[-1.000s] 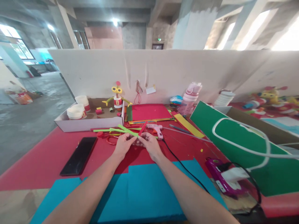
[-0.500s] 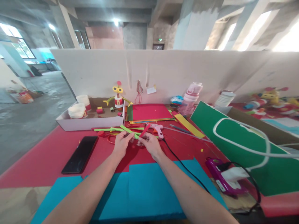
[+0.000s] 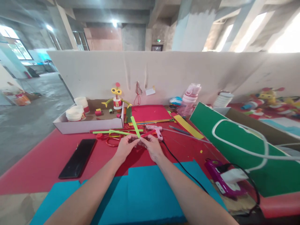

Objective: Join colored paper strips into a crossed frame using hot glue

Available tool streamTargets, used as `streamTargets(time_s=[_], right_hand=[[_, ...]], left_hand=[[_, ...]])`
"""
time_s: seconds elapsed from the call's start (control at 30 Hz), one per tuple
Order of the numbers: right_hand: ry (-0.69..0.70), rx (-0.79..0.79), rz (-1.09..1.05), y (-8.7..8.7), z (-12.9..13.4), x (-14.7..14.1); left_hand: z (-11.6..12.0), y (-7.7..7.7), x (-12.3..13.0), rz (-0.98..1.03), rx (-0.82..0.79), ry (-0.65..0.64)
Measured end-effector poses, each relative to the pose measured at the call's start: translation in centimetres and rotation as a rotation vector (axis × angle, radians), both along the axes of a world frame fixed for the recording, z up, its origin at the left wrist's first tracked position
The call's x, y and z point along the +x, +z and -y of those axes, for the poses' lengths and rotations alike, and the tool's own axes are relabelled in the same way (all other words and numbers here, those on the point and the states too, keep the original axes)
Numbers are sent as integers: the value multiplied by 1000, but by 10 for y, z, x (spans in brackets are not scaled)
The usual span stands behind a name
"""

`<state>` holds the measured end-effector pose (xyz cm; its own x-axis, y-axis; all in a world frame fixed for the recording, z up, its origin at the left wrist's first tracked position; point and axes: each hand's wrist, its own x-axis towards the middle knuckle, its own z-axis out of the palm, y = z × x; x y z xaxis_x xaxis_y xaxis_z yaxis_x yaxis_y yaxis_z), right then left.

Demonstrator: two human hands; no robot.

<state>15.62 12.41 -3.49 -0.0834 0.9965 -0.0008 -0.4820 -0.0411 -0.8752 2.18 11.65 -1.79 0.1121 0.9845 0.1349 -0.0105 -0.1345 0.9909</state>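
Note:
My left hand [image 3: 126, 146] and my right hand [image 3: 152, 147] meet above the red tabletop, fingertips pinched together. Between them they grip a green paper strip [image 3: 135, 125] and a red paper strip [image 3: 148, 133] where the two come together. The green strip points up and away; the red one slants off to the right. My fingers hide the joint. Just beyond, more green strips [image 3: 118, 132] lie on the table, with red-handled scissors [image 3: 112, 142] left of my left hand. A pink glue gun [image 3: 156, 130] rests behind my right hand.
A black phone [image 3: 78, 158] lies at left, behind it a white box [image 3: 89, 125] with paper cups and a paper robot figure [image 3: 117, 101]. A black cord runs from the glue gun towards a purple power strip [image 3: 225, 178]. Blue sheets [image 3: 150, 193] lie under my forearms.
The green strip has swung from leaning left to standing more upright, and the red strip has tipped down to the right. My hands have drawn closer together. The view has shifted slightly.

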Motion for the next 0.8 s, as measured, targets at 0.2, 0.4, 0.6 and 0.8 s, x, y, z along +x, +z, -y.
streamTargets(time_s=[0.2,0.4,0.6,0.8], right_hand=[[48,-22,-3,2,2,-1],[139,-10,-53,6,3,2],[131,-26,-61,4,3,1],[153,7,-27,3,4,1]], left_hand=[[-3,-7,-3,60,-30,37],[-2,-4,-4,168,-52,38],[-2,-5,-6,136,-37,52],[-5,-7,-7,74,9,69]])
